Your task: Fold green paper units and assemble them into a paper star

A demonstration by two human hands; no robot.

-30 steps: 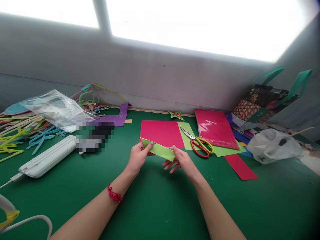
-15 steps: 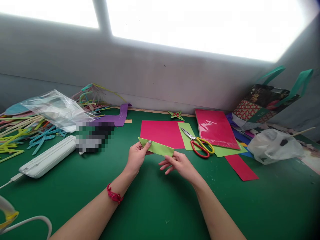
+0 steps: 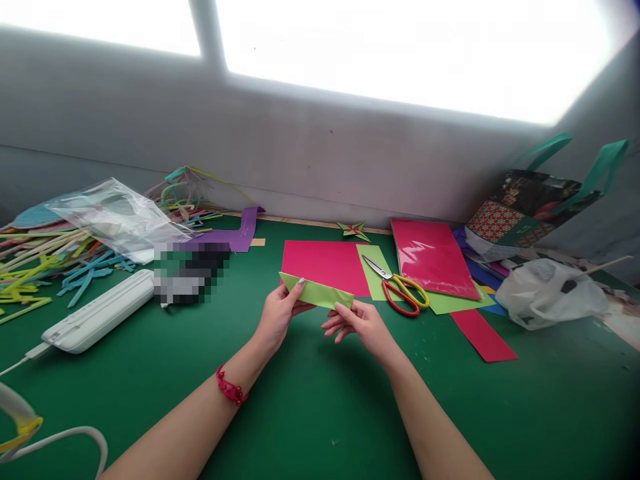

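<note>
A folded strip of light green paper [image 3: 319,292] is held above the green table, slanting down to the right. My left hand [image 3: 278,315] is closed on its left part, thumb on the front face. At the right end my right hand [image 3: 364,324] pinches the strip between thumb and fingers, the other fingers loosely curled below. Behind the strip lies a red paper sheet [image 3: 325,260], partly hidden by it. A green paper piece [image 3: 375,263] lies against that sheet, with scissors [image 3: 400,287] with red and yellow handles over it.
A green and red paper star [image 3: 353,231] lies near the wall. To the right are a wrapped red paper pack [image 3: 433,257], a red strip [image 3: 484,337], a plastic bag [image 3: 545,293] and a patterned bag [image 3: 530,207]. A white power strip [image 3: 100,313] and colourful paper strips [image 3: 30,277] lie left.
The green strip and both hands have shifted slightly to the right. My right hand still pinches the strip's right end. Nothing else on the table has visibly moved.
</note>
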